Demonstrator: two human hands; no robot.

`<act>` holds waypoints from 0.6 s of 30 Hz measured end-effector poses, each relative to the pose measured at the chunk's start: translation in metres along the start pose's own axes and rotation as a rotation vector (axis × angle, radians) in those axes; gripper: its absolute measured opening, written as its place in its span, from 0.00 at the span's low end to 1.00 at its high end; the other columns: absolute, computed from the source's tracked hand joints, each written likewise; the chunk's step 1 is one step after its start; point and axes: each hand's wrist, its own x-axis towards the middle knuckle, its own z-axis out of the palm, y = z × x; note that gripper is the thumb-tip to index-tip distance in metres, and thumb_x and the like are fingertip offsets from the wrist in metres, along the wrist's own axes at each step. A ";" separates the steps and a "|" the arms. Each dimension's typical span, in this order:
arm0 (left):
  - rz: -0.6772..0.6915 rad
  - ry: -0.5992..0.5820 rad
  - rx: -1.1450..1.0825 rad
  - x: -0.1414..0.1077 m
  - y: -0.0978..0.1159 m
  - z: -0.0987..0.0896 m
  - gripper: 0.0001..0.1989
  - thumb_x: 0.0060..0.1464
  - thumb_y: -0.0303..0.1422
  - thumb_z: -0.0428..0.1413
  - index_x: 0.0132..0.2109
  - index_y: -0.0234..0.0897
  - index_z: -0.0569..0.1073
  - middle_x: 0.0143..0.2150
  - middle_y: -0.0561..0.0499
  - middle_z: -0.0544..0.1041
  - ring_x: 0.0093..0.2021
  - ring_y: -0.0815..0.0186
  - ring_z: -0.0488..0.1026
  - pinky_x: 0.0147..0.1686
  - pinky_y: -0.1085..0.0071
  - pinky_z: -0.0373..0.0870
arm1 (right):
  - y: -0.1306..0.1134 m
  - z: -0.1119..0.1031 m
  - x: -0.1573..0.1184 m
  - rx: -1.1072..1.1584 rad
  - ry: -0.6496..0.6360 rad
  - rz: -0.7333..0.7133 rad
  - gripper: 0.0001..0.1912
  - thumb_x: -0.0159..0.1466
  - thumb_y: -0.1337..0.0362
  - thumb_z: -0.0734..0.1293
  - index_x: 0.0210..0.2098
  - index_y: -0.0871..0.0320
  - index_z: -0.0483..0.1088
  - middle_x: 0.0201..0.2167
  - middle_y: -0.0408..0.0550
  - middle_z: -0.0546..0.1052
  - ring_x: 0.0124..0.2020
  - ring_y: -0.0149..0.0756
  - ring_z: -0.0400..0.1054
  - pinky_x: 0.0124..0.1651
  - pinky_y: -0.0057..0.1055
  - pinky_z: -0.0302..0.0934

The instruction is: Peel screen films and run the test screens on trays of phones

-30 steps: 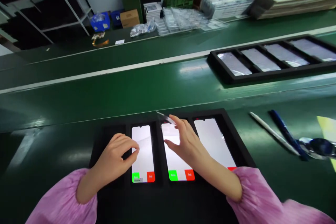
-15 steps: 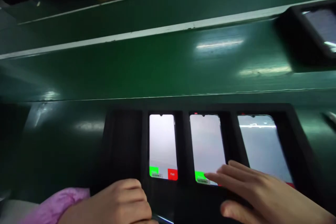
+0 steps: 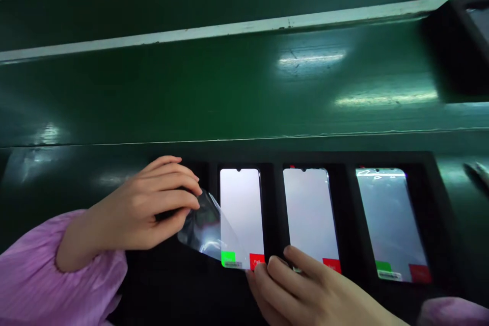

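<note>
A clear film (image 3: 202, 226) is now pinched in the left hand (image 3: 145, 204), which has been raised beside the black tray (image 3: 179, 160). The film's far end lies over the leftmost phone (image 3: 240, 209). The empty, loosely open right hand (image 3: 305, 290) has been shifted left, below the phones.

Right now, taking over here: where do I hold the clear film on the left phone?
Take the film's lifted left edge from the left, like the left hand: it stands free of the phone screen, unlike the lower end.
</note>
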 end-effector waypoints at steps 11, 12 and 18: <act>0.058 0.056 -0.052 0.016 -0.014 0.017 0.12 0.62 0.24 0.57 0.46 0.46 0.79 0.48 0.53 0.82 0.50 0.63 0.78 0.61 0.56 0.71 | 0.008 -0.001 0.000 -0.035 -0.079 -0.116 0.09 0.68 0.71 0.66 0.39 0.55 0.80 0.41 0.45 0.78 0.45 0.39 0.67 0.47 0.35 0.67; 0.054 0.049 -0.042 0.016 -0.014 0.017 0.12 0.62 0.24 0.56 0.46 0.46 0.78 0.48 0.53 0.81 0.50 0.63 0.78 0.62 0.56 0.70 | 0.009 -0.002 0.000 -0.039 -0.085 -0.128 0.10 0.67 0.71 0.66 0.39 0.54 0.80 0.41 0.44 0.78 0.46 0.39 0.68 0.47 0.35 0.67; 0.072 -0.031 0.049 0.026 -0.009 0.029 0.11 0.63 0.24 0.52 0.43 0.44 0.77 0.53 0.51 0.79 0.58 0.60 0.74 0.71 0.44 0.55 | 0.012 -0.003 0.003 -0.052 -0.087 -0.144 0.15 0.66 0.75 0.64 0.40 0.52 0.80 0.46 0.44 0.80 0.51 0.40 0.68 0.49 0.34 0.68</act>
